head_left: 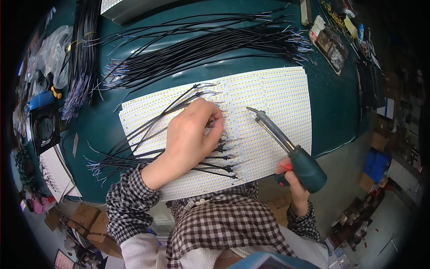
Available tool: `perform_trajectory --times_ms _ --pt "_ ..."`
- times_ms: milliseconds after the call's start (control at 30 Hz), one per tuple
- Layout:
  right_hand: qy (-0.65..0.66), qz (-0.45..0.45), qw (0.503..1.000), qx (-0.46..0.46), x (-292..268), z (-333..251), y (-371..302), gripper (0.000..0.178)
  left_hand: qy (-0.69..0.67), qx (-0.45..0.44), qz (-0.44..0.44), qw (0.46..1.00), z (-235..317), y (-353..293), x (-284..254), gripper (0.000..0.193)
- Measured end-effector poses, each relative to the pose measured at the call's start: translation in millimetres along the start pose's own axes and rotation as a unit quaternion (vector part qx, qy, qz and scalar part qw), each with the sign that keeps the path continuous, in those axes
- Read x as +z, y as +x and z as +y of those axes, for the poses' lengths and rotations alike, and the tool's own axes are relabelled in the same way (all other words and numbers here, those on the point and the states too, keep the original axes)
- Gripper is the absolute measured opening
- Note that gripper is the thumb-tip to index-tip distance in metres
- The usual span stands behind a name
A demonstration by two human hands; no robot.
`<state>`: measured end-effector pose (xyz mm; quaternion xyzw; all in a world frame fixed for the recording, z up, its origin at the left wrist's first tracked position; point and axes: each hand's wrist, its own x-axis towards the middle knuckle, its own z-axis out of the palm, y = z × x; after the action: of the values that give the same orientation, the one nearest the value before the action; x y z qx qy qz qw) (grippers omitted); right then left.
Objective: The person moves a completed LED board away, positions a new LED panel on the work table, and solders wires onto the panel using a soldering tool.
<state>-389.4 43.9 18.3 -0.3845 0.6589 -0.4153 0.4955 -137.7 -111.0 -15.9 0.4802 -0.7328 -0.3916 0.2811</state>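
White LED panels dotted with small yellowish lights lie stacked on the table in front of me. Several thin black cables run across the top panel from the left, their stripped ends lying along its middle seam. My left hand rests over this row, thumb and fingers pinched, with a dark bit of cable showing between them. In my right hand is a soldering gun with a green handle, gripped at its red trigger. Its long metal barrel points up and left, and the tip hangs over the panel, apart from the left hand.
A loose pile of black cables lies on the green table behind the panels. A tied cable bundle hangs at the far left, above a black fan. A stained solder box stands at the far right.
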Motion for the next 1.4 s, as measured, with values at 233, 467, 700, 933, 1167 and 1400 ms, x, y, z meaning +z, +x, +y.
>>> perform_trajectory --times_ms 233,467,700,933,1167,1400 --pt "0.063 -0.017 0.998 -0.026 -2.5 6.1 2.6 0.047 -0.040 0.021 0.001 0.999 -4.1 -0.6 2.2 0.012" --pt "0.013 -0.040 0.999 0.007 -4.5 0.2 -0.9 0.039 0.003 0.058 0.034 0.998 -5.6 -1.1 7.8 0.014" --pt "-0.058 -0.023 0.997 -0.050 2.6 -0.4 -0.2 0.028 0.030 0.045 0.007 0.999 -6.3 -2.7 8.1 0.015" --pt "-0.134 -0.043 0.987 -0.082 2.9 -11.6 3.2 0.024 0.027 0.057 0.021 0.998 -6.8 -2.9 8.5 0.016" --pt "-0.209 -0.071 0.963 -0.153 4.1 -10.8 8.7 0.033 0.029 0.065 0.021 0.997 -7.8 -2.9 8.8 0.016" --pt "-0.223 -0.075 0.955 -0.180 4.7 -9.3 11.2 0.034 0.037 0.057 0.020 0.997 -8.2 -2.5 9.8 0.016"
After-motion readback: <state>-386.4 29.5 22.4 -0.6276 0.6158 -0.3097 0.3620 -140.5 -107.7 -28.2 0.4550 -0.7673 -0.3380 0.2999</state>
